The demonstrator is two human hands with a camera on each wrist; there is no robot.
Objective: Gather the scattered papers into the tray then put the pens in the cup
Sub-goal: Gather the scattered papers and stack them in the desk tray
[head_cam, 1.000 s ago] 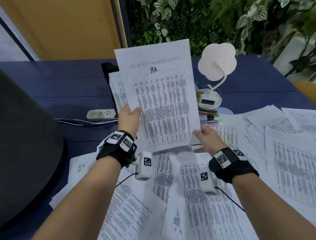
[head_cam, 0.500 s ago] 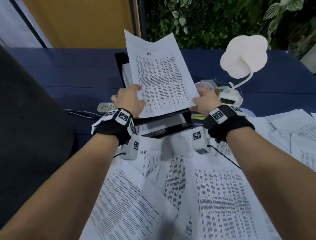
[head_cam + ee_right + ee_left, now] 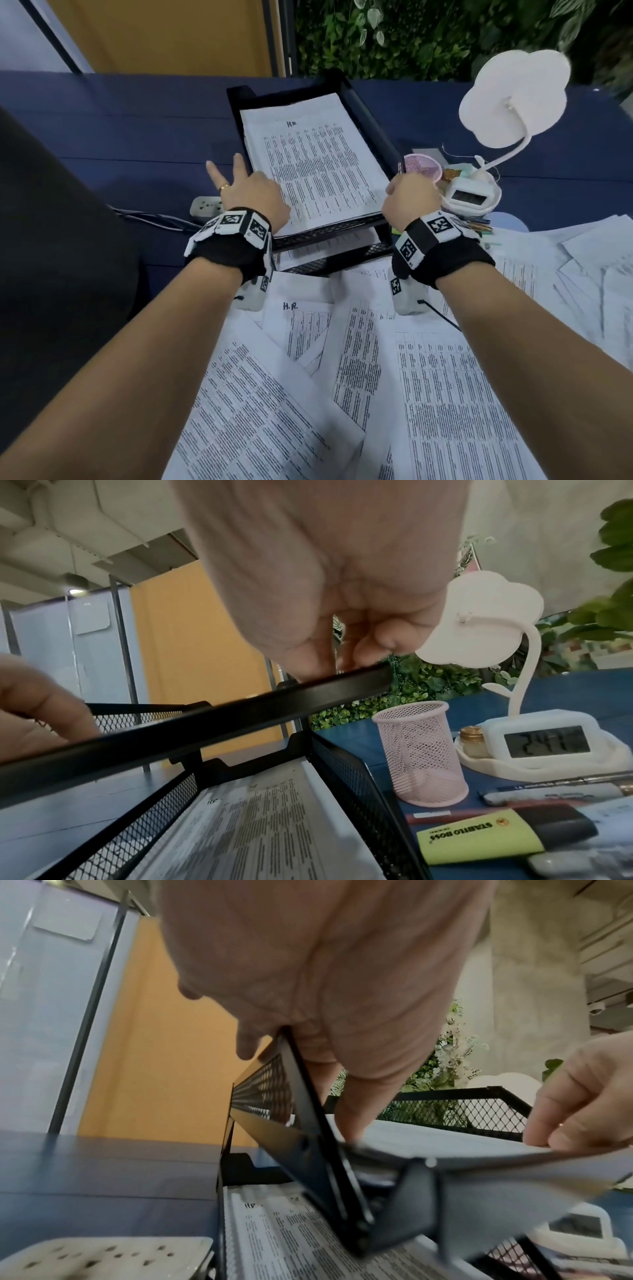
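Note:
A black two-tier mesh tray [image 3: 363,113] stands mid-table with a printed paper stack [image 3: 318,161] in its top tier. My left hand [image 3: 253,188] is at the tray's front left corner. Its thumb presses on the stack [image 3: 428,1137] and its straight fingers lie outside the tray wall [image 3: 267,1088]. My right hand [image 3: 411,195] is at the front right corner, fingers curled over the rim [image 3: 240,712] and pinching the stack's right edge. The pink mesh cup [image 3: 423,166] stands just right of the tray. Pens [image 3: 474,228], one a yellow highlighter [image 3: 486,834], lie beside it.
Many printed sheets [image 3: 342,377] cover the near table, and more are piled at the right [image 3: 565,267]. A white flower lamp [image 3: 513,96] with a clock base [image 3: 469,197] stands right of the cup. A power strip [image 3: 205,207] lies left of the tray. A dark chair back [image 3: 51,274] fills the left.
The sheets I held up in both hands have come down into the tray's top tier. Both hands moved forward and down to the tray's front corners, and the left fingers spread out.

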